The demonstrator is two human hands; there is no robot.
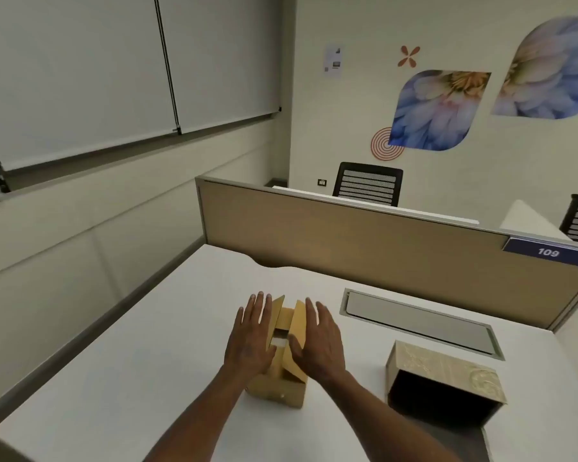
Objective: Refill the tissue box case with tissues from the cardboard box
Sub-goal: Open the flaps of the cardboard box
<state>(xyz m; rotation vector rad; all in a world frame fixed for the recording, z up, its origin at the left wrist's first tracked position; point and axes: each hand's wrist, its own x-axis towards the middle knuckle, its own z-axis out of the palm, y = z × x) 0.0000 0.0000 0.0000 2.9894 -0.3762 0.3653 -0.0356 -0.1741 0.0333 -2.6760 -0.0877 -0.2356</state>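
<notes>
The left hand point(251, 335) and the right hand point(317, 338) are both flat, with the fingers straight and spread a little. They grip nothing. Each palm rests against a flap of the box point(279, 388), one hand on each side, with the flaps standing up between them. The box runs long away from the person, the same way the fingers point. Down in the gap you can see something white, likely the tissues point(278, 340). The case point(444, 378) lies on its side on the desk point(147, 345), off to the right, well apart from the box. Its dark open end faces the person. The right hand is the closer one to it.
</notes>
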